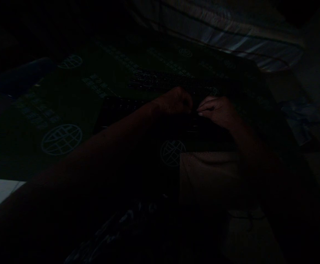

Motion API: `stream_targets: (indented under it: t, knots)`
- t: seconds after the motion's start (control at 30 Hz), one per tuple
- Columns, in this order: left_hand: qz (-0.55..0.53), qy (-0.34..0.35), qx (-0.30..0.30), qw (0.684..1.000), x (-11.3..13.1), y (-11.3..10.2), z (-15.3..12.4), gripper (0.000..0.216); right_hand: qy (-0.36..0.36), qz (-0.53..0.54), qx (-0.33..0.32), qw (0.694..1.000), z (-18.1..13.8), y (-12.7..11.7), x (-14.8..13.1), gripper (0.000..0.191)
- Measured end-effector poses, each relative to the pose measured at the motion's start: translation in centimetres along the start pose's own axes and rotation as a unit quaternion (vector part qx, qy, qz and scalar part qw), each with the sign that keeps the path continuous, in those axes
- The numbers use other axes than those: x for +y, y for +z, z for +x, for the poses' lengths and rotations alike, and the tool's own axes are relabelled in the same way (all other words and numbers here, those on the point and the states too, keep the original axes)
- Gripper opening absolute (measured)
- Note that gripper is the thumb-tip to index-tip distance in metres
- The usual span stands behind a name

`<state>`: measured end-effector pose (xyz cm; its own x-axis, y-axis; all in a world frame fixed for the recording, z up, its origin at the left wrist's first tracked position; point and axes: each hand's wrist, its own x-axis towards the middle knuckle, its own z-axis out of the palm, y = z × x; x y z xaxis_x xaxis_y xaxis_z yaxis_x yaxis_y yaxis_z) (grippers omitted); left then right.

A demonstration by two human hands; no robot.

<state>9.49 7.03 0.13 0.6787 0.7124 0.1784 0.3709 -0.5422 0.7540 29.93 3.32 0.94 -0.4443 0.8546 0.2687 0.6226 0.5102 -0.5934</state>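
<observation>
The picture is very dark. My left hand [178, 101] is curled closed over the middle of a long black keyboard-like object [117, 104], and its fingertips are hidden. Just to the right, my right hand [216, 110] is closed in a pinch, thumb and fingers pressed together, above the same object. The two hands nearly meet. Whatever lies between their fingers is lost in the shadow. Behind them lies a second dark strip [154, 79] with rows of small marks, too dim to name.
A dark green sheet [99, 117] printed with white globes and lettering lies under everything. Near my lap is a tan flat piece [206, 176]. Pale striped fabric [231, 36] borders the back, a bluish item [22, 75] the left, and a crumpled bag-like thing [300, 119] the right.
</observation>
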Motion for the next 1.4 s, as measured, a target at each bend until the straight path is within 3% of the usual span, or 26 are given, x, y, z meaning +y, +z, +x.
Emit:
stream_targets:
  t: [0.53, 1.4]
  knots:
    - [0.015, -0.031, -0.005, 0.999, 1.1, -0.1, -0.3, 0.009, -0.010, 0.000, -0.004, 1.000, 0.0, 0.0, 0.1, 0.005]
    - [0.013, -0.026, -0.007, 1.000, 1.0, 0.0, -0.4, 0.010, -0.021, -0.010, -0.019, 1.000, -0.1, 0.0, -0.4, 0.005]
